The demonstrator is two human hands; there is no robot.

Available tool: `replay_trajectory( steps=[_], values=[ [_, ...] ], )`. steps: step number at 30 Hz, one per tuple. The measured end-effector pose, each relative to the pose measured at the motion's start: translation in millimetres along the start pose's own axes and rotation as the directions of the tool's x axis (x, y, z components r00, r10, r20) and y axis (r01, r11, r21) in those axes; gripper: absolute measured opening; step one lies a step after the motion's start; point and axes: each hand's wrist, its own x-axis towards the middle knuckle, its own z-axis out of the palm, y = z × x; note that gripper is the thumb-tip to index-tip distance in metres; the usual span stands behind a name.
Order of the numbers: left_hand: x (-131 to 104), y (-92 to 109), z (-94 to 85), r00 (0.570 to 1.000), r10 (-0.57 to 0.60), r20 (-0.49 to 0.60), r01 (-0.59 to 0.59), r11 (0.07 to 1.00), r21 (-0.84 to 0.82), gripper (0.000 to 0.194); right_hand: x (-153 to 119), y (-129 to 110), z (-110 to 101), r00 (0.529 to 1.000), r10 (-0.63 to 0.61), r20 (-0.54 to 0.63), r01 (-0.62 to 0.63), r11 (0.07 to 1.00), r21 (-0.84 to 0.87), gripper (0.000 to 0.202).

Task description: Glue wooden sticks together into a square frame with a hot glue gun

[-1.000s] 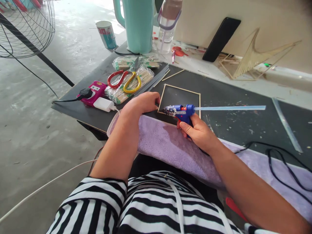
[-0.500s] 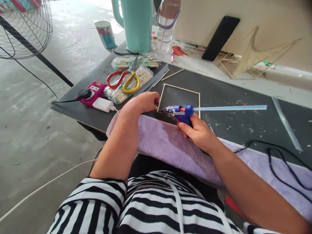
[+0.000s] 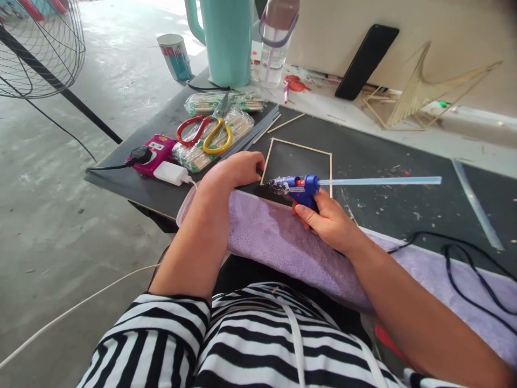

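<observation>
A square frame of thin wooden sticks [image 3: 301, 144] lies on the dark tabletop. At its left side is my left hand [image 3: 246, 168], fingers closed around the lower part of the left stick; the fingertips are partly hidden. My right hand [image 3: 325, 218] is wrapped round the handle of a blue glue gun [image 3: 307, 186]. The gun's smeared nozzle points left, at the frame's near left corner. From the back of the gun a long clear glue stick [image 3: 383, 181] sticks out to the right, over the frame's right side.
Red-and-yellow scissors [image 3: 218, 126] lie on plastic-wrapped stick bundles [image 3: 194, 156], near a pink power adapter [image 3: 157, 148]. Behind stand a teal tumbler [image 3: 226, 43], a bottle [image 3: 274, 59], a phone [image 3: 367, 62] and a stick model [image 3: 416, 102]. A black cable [image 3: 448, 258] crosses the purple cloth [image 3: 283, 237].
The glue gun in my right hand has shifted very slightly left and down. My left hand has stayed in place at the frame.
</observation>
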Motion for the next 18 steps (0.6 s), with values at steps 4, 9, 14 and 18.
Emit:
replay_trajectory(
  steps=[4,9,14,18],
  values=[
    [1.0,-1.2,0.3,1.000,0.014,0.000,-0.014,1.000,-0.015,0.032,-0.1,-0.8,0.2,0.998,0.066,0.003,-0.066,0.995,0.073,0.026],
    [1.0,-0.9,-0.1,1.000,-0.005,0.002,0.005,0.999,-0.033,0.031,0.2,-1.9,1.2,0.996,0.089,-0.003,-0.089,0.993,0.074,0.025],
    [1.1,-0.2,-1.8,1.000,0.003,0.013,-0.003,1.000,-0.020,0.032,-0.8,-3.2,-5.5,0.998,0.045,-0.037,-0.031,0.941,0.336,0.030],
    [2.9,-4.6,-1.8,0.999,0.026,0.018,-0.026,0.999,-0.025,0.030,-12.2,-11.9,-24.2,0.986,0.070,-0.149,0.015,0.864,0.503,0.035]
  ],
)
